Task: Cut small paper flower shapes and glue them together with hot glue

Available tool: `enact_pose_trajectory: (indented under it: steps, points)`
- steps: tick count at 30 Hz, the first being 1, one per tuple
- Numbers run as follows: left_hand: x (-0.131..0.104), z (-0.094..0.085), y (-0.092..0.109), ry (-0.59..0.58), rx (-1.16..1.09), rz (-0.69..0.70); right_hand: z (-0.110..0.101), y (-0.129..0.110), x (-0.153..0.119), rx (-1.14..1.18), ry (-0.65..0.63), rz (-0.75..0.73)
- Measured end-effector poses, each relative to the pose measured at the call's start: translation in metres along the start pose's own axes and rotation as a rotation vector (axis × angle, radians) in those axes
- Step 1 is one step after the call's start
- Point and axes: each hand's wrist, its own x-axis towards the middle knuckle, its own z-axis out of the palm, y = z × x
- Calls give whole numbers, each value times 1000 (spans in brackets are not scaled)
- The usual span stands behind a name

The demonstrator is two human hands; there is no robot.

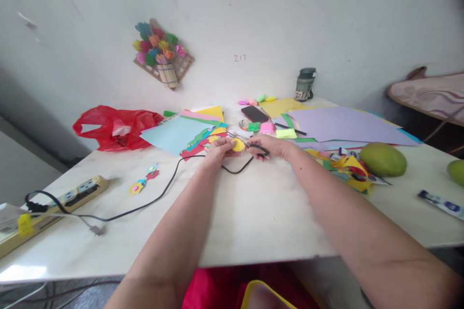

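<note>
White, the desk (253,217) spreads before me, a lavender sheet (337,123) at its far right, a red plastic bag (97,123) at far left. Between them and nearer, the right hand (264,146) and left hand (219,148) sit close together, one gripping black-handled scissors (260,149), the other pinching a yellow paper piece (238,145) by the blades.

Pale wall (232,14) with pink writing (239,58), white marbled table (250,222), left-corner glare (23,272), grey floor (94,295)

The yellow piece (238,145) looks like matt paper, the scissors (261,149) metal with plastic handles, the counter (246,217) smooth and glossy, the bag (141,130) crinkled shiny plastic, the phone (254,114) glossy
</note>
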Motion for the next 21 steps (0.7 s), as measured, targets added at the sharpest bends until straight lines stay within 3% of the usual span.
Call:
enact_pose_trajectory:
  steps: [10,21]
  points:
    - [1,4,0,16,-17,-1,1,-14,-10,-56,23,9]
    - [1,5,3,51,-19,25,-9,2,-5,64,173,-49]
